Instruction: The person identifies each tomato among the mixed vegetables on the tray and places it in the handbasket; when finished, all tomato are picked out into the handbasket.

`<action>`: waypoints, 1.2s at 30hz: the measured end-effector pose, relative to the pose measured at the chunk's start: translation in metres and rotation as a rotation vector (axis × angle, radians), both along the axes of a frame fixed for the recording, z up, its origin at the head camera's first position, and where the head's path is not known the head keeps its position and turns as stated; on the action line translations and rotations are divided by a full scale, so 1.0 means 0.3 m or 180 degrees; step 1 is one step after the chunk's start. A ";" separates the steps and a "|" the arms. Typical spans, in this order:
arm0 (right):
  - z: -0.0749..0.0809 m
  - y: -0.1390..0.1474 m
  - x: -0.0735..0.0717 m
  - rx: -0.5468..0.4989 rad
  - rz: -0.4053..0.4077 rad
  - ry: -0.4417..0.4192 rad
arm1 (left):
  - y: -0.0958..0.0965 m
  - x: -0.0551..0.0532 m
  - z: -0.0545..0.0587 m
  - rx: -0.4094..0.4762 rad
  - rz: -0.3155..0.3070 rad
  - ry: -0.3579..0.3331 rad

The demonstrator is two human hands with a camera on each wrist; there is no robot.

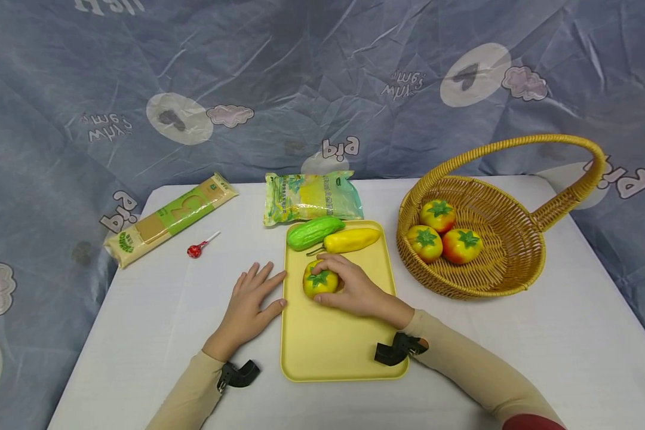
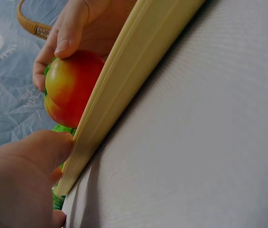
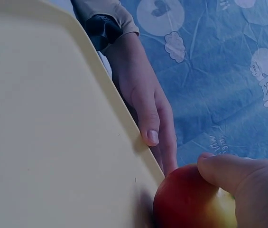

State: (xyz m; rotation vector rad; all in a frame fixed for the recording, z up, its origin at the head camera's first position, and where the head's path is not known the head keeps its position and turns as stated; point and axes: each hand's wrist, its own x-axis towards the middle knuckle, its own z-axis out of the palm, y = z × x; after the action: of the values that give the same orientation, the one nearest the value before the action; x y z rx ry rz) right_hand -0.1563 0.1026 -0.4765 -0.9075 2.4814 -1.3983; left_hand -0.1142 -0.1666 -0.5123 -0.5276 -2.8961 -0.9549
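My right hand holds a yellow-and-red tomato with a green star-shaped top, thumb on one side and fingers on the other. The tomato is over the upper left part of a pale yellow tray. Fingers spread, my left hand lies at the tray's left edge; in the left wrist view its thumb is right at the rim. A green bumpy gourd and a yellow pepper lie at the tray's far end.
A wicker basket with a tall handle stands at right, holding several similar tomatoes. Behind the tray lies a green-yellow packet. A long noodle package and a red lollipop lie at left. A patterned cloth hangs behind.
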 end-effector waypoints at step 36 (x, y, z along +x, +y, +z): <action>0.025 0.051 -0.022 0.0150 0.0465 -0.0282 | 0.005 0.001 -0.001 0.0005 0.0006 -0.0009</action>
State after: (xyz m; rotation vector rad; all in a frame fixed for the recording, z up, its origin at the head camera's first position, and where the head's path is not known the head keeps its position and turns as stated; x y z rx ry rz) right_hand -0.1629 0.1178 -0.4691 -0.9735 2.3224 -1.2987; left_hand -0.1139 -0.1652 -0.5125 -0.5237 -2.8975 -0.9582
